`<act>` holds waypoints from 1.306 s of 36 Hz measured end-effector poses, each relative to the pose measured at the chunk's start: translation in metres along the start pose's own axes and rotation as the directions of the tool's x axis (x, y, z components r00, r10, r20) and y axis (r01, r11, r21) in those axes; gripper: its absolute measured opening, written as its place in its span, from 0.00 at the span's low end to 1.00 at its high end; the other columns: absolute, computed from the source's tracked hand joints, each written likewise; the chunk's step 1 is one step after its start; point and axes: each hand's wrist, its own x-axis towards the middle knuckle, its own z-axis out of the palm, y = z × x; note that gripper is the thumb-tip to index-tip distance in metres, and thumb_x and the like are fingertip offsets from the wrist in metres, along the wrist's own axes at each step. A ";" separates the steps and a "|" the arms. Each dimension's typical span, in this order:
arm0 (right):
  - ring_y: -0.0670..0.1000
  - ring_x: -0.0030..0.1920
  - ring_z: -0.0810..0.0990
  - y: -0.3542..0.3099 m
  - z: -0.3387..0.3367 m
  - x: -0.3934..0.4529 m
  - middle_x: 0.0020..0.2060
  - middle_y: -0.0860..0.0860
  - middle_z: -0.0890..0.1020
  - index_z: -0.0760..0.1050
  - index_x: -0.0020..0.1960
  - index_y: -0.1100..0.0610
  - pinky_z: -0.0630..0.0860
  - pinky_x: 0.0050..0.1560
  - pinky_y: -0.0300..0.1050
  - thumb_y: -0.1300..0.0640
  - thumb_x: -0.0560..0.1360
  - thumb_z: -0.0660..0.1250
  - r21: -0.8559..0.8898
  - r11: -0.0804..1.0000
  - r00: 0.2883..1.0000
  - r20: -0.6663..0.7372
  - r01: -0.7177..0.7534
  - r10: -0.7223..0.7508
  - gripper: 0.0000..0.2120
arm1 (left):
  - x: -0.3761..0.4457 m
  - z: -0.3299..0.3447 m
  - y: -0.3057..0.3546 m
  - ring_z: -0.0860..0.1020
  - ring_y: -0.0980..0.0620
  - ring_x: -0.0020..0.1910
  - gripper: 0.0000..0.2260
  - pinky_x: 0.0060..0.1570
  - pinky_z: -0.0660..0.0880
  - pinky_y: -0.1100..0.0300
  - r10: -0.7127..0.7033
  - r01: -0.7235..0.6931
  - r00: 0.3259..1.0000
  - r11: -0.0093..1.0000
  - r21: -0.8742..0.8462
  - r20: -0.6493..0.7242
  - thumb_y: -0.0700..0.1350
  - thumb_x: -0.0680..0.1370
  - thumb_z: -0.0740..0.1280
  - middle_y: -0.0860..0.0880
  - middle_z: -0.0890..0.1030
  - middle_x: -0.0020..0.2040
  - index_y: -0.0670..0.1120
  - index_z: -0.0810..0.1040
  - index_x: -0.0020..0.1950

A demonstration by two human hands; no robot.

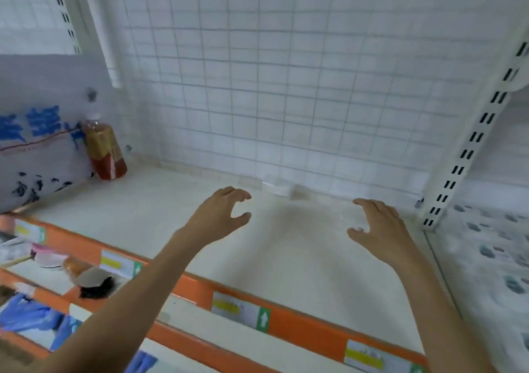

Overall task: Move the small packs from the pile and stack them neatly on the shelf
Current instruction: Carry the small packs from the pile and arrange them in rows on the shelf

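- Head view: two bare hands hover over one cream shelf (286, 258), well apart from each other.
- The left hand (220, 215) sits near centre, fingers loosely curled, holding nothing.
- The right hand (380, 226), at 3 o'clock from the left, has its fingers spread and loosely bent, also holding nothing.
- One small pack (277, 186), clear-wrapped and blurred, lies at 12 o'clock against the wire grid back (286, 72), between the hands and beyond them.
- One bottle (104, 149) stands at 9 o'clock.
- Three price labels (240, 309) show on the orange front edge (300, 327).
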 end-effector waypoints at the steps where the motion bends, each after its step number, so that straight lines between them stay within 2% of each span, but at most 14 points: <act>1: 0.55 0.70 0.60 0.005 0.000 0.006 0.70 0.51 0.64 0.60 0.72 0.52 0.61 0.68 0.50 0.52 0.74 0.66 0.000 1.000 0.999 0.020 -0.025 0.025 0.29 | 0.014 0.005 -0.003 0.73 0.52 0.56 0.18 0.57 0.71 0.55 -0.011 0.012 1.000 1.000 -0.023 0.020 0.50 0.74 0.68 0.51 0.76 0.56 0.48 0.73 0.63; 10: 0.52 0.67 0.66 0.015 0.013 0.033 0.66 0.50 0.69 0.60 0.71 0.51 0.64 0.66 0.50 0.45 0.70 0.70 -0.050 0.991 0.981 0.147 -0.123 0.129 0.35 | 0.115 0.051 -0.030 0.66 0.46 0.65 0.30 0.59 0.69 0.55 0.045 -0.053 0.979 0.998 0.033 0.198 0.48 0.73 0.70 0.45 0.63 0.68 0.46 0.61 0.72; 14: 0.52 0.64 0.69 0.005 0.020 0.040 0.63 0.49 0.72 0.62 0.70 0.51 0.65 0.62 0.48 0.44 0.71 0.69 -0.111 0.984 0.981 0.120 -0.140 0.153 0.32 | 0.140 0.066 -0.038 0.67 0.44 0.63 0.33 0.60 0.70 0.51 0.066 -0.080 0.951 0.996 0.034 0.303 0.48 0.72 0.71 0.44 0.59 0.69 0.46 0.58 0.73; 17: 0.51 0.64 0.69 0.002 0.024 0.043 0.62 0.49 0.72 0.64 0.68 0.51 0.65 0.62 0.47 0.44 0.71 0.69 -0.098 0.979 0.978 0.091 -0.176 0.185 0.30 | 0.146 0.076 -0.044 0.69 0.45 0.60 0.30 0.56 0.72 0.53 0.105 -0.115 0.935 0.993 0.007 0.338 0.45 0.72 0.70 0.44 0.61 0.67 0.45 0.61 0.70; 19: 0.51 0.64 0.69 0.002 0.028 0.043 0.62 0.48 0.73 0.66 0.67 0.50 0.66 0.63 0.49 0.43 0.69 0.70 -0.017 0.976 0.974 0.056 -0.217 0.217 0.29 | 0.146 0.079 -0.048 0.69 0.46 0.59 0.26 0.55 0.71 0.55 0.140 -0.141 0.941 0.990 -0.020 0.308 0.44 0.73 0.69 0.44 0.63 0.66 0.45 0.63 0.68; 21: 0.50 0.62 0.70 -0.003 0.030 0.043 0.60 0.47 0.73 0.67 0.66 0.50 0.69 0.61 0.49 0.45 0.69 0.72 0.173 0.949 0.965 0.022 -0.262 0.262 0.29 | 0.149 0.080 -0.055 0.68 0.46 0.61 0.24 0.57 0.69 0.55 0.187 -0.181 0.943 0.982 -0.048 0.275 0.46 0.73 0.70 0.45 0.65 0.65 0.44 0.65 0.66; 24: 0.51 0.52 0.77 -0.018 0.032 0.045 0.52 0.47 0.78 0.71 0.60 0.52 0.77 0.43 0.43 0.52 0.68 0.74 0.569 0.778 0.944 -0.013 -0.265 0.331 0.23 | 0.153 0.073 -0.062 0.69 0.47 0.60 0.23 0.56 0.67 0.58 0.233 -0.189 0.926 0.967 -0.169 0.298 0.48 0.71 0.72 0.47 0.70 0.62 0.45 0.68 0.63; 25: 0.51 0.51 0.79 -0.021 0.033 0.047 0.51 0.48 0.80 0.72 0.58 0.52 0.77 0.43 0.42 0.52 0.68 0.75 0.634 0.731 0.936 -0.034 -0.251 0.351 0.22 | 0.155 0.069 -0.064 0.71 0.48 0.59 0.23 0.54 0.67 0.59 0.243 -0.178 0.917 0.959 -0.222 0.317 0.49 0.71 0.72 0.48 0.72 0.60 0.45 0.68 0.62; 27: 0.49 0.53 0.80 -0.029 0.035 0.049 0.52 0.49 0.81 0.73 0.59 0.53 0.76 0.52 0.44 0.48 0.67 0.75 0.706 0.669 0.930 -0.040 -0.232 0.365 0.24 | 0.158 0.061 -0.067 0.73 0.50 0.55 0.21 0.50 0.68 0.62 0.272 -0.169 0.906 0.936 -0.309 0.326 0.49 0.71 0.73 0.49 0.75 0.56 0.46 0.70 0.60; 29: 0.49 0.54 0.80 -0.038 0.040 0.050 0.52 0.50 0.82 0.73 0.60 0.52 0.75 0.58 0.48 0.46 0.68 0.73 0.767 0.603 0.935 -0.009 -0.221 0.354 0.24 | 0.158 0.053 -0.068 0.73 0.51 0.51 0.19 0.44 0.68 0.66 0.288 -0.162 0.905 0.914 -0.373 0.312 0.48 0.70 0.73 0.50 0.74 0.53 0.48 0.71 0.58; 33: 0.48 0.51 0.79 -0.061 0.055 0.051 0.48 0.49 0.81 0.70 0.59 0.49 0.74 0.54 0.42 0.58 0.74 0.68 0.818 0.537 0.948 0.031 -0.206 0.316 0.15 | 0.156 0.038 -0.070 0.72 0.51 0.51 0.17 0.44 0.69 0.65 0.316 -0.178 0.891 0.903 -0.391 0.326 0.50 0.71 0.72 0.49 0.71 0.55 0.52 0.72 0.57; 36: 0.48 0.54 0.79 -0.074 0.067 0.053 0.53 0.52 0.81 0.70 0.61 0.50 0.73 0.58 0.43 0.60 0.73 0.69 0.818 0.538 0.961 0.062 -0.204 0.270 0.18 | 0.152 0.028 -0.072 0.71 0.51 0.54 0.19 0.50 0.67 0.63 0.341 -0.208 0.870 0.909 -0.362 0.357 0.52 0.71 0.72 0.50 0.70 0.55 0.51 0.73 0.61; 39: 0.43 0.55 0.79 -0.085 0.074 0.051 0.60 0.48 0.77 0.69 0.66 0.53 0.75 0.54 0.38 0.61 0.73 0.69 0.820 0.536 0.970 0.090 -0.201 0.226 0.22 | 0.147 0.022 -0.072 0.70 0.53 0.53 0.22 0.52 0.66 0.62 0.342 -0.229 0.858 0.923 -0.310 0.384 0.56 0.71 0.70 0.52 0.70 0.54 0.54 0.73 0.63; 47: 0.48 0.62 0.75 -0.093 0.082 0.052 0.61 0.50 0.77 0.65 0.69 0.52 0.73 0.57 0.41 0.62 0.70 0.72 0.833 0.507 0.960 0.093 -0.220 0.264 0.30 | 0.132 0.024 -0.076 0.71 0.53 0.58 0.31 0.57 0.68 0.58 0.326 -0.244 0.853 0.940 -0.241 0.409 0.64 0.70 0.66 0.52 0.70 0.58 0.54 0.66 0.70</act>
